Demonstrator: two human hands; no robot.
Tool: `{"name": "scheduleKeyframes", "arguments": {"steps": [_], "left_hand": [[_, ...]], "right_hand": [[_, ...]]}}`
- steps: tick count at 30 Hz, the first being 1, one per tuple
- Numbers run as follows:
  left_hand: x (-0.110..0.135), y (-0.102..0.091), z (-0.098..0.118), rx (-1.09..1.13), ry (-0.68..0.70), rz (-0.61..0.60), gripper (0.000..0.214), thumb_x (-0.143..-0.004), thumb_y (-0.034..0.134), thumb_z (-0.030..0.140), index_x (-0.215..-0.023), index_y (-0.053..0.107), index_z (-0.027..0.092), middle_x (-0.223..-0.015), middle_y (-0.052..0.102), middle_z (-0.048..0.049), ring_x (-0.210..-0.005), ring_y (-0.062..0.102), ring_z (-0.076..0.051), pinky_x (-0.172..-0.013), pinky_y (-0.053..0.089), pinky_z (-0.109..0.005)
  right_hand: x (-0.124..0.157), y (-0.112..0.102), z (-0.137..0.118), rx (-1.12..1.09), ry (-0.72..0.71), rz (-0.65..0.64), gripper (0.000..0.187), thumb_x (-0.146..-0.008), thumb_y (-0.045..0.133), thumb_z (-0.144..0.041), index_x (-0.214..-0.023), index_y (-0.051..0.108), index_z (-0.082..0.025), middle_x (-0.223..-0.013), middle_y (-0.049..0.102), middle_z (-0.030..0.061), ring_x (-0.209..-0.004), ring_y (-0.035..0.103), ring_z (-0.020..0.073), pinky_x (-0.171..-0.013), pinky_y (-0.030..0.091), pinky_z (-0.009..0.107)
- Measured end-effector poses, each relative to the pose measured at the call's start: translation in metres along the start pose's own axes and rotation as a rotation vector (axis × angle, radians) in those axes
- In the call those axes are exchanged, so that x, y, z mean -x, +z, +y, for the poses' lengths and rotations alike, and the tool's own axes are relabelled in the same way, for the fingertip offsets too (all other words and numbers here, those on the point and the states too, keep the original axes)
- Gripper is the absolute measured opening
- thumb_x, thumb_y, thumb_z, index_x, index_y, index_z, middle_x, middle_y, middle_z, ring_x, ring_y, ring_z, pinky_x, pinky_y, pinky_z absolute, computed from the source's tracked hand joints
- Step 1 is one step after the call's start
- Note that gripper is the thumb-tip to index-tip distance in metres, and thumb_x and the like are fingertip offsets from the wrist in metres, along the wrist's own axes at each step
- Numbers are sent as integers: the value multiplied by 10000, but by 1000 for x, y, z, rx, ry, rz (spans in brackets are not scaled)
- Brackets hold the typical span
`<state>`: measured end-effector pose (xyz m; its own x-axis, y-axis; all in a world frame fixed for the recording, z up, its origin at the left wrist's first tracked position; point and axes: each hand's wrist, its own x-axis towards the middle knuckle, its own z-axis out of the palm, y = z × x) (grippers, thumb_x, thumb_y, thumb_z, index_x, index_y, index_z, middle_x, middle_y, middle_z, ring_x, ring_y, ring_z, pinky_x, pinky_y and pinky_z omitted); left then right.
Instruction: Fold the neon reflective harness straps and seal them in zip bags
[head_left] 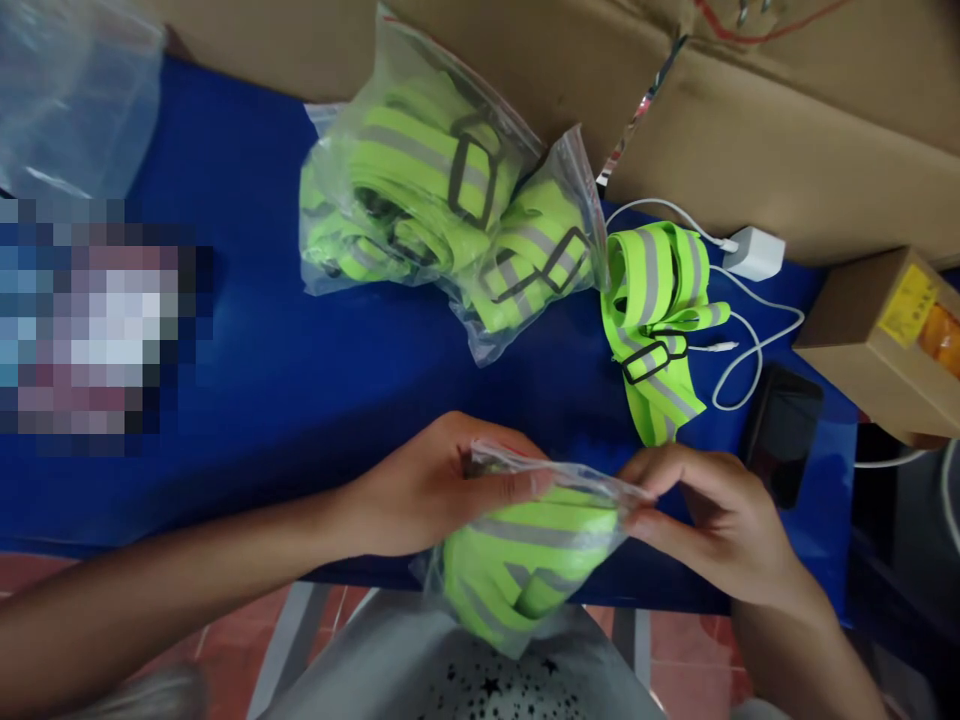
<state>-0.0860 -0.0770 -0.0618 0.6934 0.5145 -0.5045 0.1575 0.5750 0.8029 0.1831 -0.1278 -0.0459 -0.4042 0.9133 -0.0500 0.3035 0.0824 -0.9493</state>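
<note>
A clear zip bag (600,555) with a folded lime-green reflective strap (517,570) inside hangs over the near edge of the blue table. My left hand (457,490) grips its top edge, thumb in front. At the right end of the zip, my right hand (705,510) pinches the corner between thumb and fingers. Beyond my hands lie filled bags of the same straps, a large bag (420,170) and a smaller bag (536,250). An unbagged strap (656,300) with black buckles rests right of them.
A white charger (754,253) with its cable, a black phone (784,435) and a small cardboard box (885,330) occupy the right side. Brown cardboard (787,140) borders the back. Clear plastic (82,100) and a blurred-out item (112,330) are at left.
</note>
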Motion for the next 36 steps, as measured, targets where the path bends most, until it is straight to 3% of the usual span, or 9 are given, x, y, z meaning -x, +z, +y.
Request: {"name": "scheduleKeyframes", "arguments": {"steps": [3,9,13,16,18,24,30,36], "left_hand": [[-4,-5,-3,88,3,-43,276,-919,744,409,-1117,825,234,-1069,821,-61,-932,746,-195,-781,553,-266],[-11,-15,-4,125,10,-66,383,-807,859,477,-1076,835,205,-892,817,-53,-779,732,-183,-688,548,-250],[-10,-21,1,93,26,-161,490,-851,809,536,-1252,789,255,-1145,817,-89,-1030,770,-289,-834,627,-343],[-10,-21,1,98,64,-183,441,-930,737,513,-1317,751,302,-1343,746,-85,-1241,715,-299,-1016,598,-384],[-12,-20,-1,77,89,-137,372,-974,691,482,-1293,765,304,-1347,744,-71,-1275,700,-271,-1082,560,-363],[-15,-17,-7,26,89,61,292,-961,719,451,-1175,821,281,-1122,829,-38,-1089,767,-208,-976,584,-268],[-14,-13,-7,107,116,48,244,-957,735,422,-1127,835,279,-1162,821,-27,-1103,757,-186,-967,571,-234],[-16,-14,-13,413,41,-94,363,-1011,646,430,-1240,789,188,-1301,765,-122,-1222,725,-254,-1030,577,-308]], "right_hand": [[0,-5,1,-65,90,41,184,-886,807,-189,-981,657,-238,-869,725,2,-762,716,124,-677,603,215],[5,-12,0,-49,198,111,262,-903,784,-156,-1118,678,-262,-894,737,-12,-795,738,104,-720,597,170],[2,-15,0,-44,233,119,302,-929,768,-202,-1214,704,-277,-934,760,-4,-822,745,107,-739,593,176],[-2,-17,4,-68,280,91,113,-922,780,-239,-1030,748,-242,-851,750,-12,-726,710,91,-645,558,161],[-2,-17,7,-88,268,73,53,-923,777,-241,-895,734,-225,-786,728,-22,-676,675,82,-614,531,163],[1,-17,11,-56,193,90,81,-941,747,-203,-878,707,-233,-873,724,-12,-793,658,98,-723,518,199],[-5,-15,14,-128,270,105,63,-923,775,-246,-904,718,-228,-806,684,-27,-666,608,64,-614,514,158],[-3,-17,11,-239,288,194,151,-885,819,-263,-825,688,-216,-818,687,-24,-612,609,53,-531,534,137]]}}
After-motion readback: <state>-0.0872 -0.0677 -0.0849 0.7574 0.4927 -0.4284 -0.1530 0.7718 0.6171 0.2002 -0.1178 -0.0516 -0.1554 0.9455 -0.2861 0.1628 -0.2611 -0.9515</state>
